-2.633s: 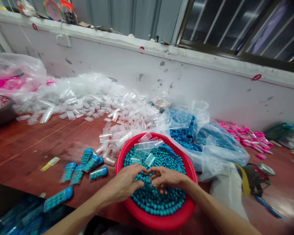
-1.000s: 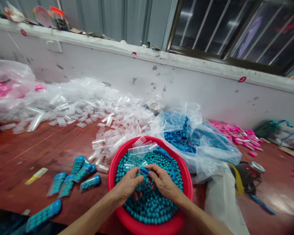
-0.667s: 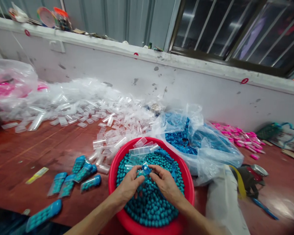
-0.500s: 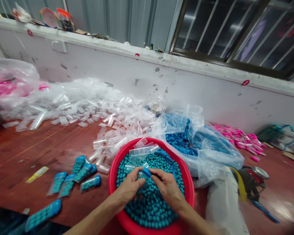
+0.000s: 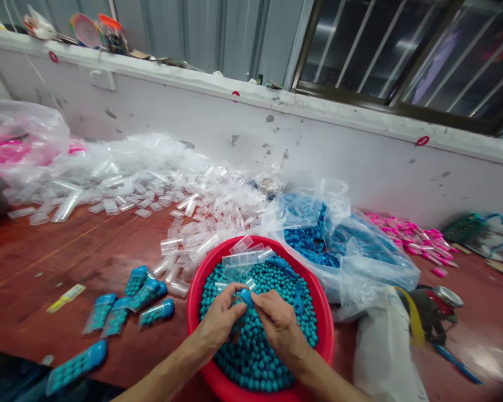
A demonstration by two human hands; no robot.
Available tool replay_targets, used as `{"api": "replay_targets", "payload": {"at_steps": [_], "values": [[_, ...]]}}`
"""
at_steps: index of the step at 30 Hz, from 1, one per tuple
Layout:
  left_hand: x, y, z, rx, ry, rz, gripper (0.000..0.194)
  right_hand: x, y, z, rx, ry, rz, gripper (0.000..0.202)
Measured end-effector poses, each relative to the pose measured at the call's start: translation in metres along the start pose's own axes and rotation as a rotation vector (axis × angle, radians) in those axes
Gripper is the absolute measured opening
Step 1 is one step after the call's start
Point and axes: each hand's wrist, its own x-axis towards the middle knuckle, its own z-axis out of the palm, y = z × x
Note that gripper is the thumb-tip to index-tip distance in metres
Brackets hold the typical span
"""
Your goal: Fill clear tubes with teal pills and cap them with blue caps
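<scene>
My left hand (image 5: 218, 319) is closed around a small clear plastic container, mostly hidden by the fingers. On the container's top sits a blue cap (image 5: 246, 296), and the fingers of my right hand (image 5: 280, 321) pinch at its right side. Both hands are above a red basin (image 5: 194, 315) full of round teal beads (image 5: 257, 365). Several clear containers (image 5: 245, 258) lie on the beads at the far side. Among the beads on the right is a loose blue cap piece (image 5: 298, 298).
Left of the basin lie several capped containers of teal beads (image 5: 156, 313). Behind stretches a heap of clear containers (image 5: 138, 173). A plastic bag of blue caps (image 5: 352, 245) touches the basin's far right; pink pieces (image 5: 411, 234) lie beyond. A wall (image 5: 339, 156) bounds the table.
The blue cap has tilted and shifted slightly left in my fingers. My right hand has moved a little left and turned against the cap, uncovering the blue piece on the beads.
</scene>
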Motion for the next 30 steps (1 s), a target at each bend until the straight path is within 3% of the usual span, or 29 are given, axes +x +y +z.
{"api": "replay_targets", "payload": {"at_steps": [4,10,19,30], "values": [[0.001,-0.002,0.0,0.078,-0.001,0.001,0.042,0.002,0.003,0.002,0.166,0.037,0.18,0.021],[0.004,-0.004,0.002,0.068,-0.021,0.008,0.049,0.001,-0.001,-0.012,0.082,0.003,0.064,0.017],[0.002,-0.001,0.001,0.052,0.008,-0.018,0.051,0.003,-0.002,-0.005,0.298,0.048,0.319,0.017],[0.002,0.001,-0.001,0.043,-0.025,-0.077,0.059,0.005,-0.002,-0.003,0.341,0.066,0.348,0.015]]}}
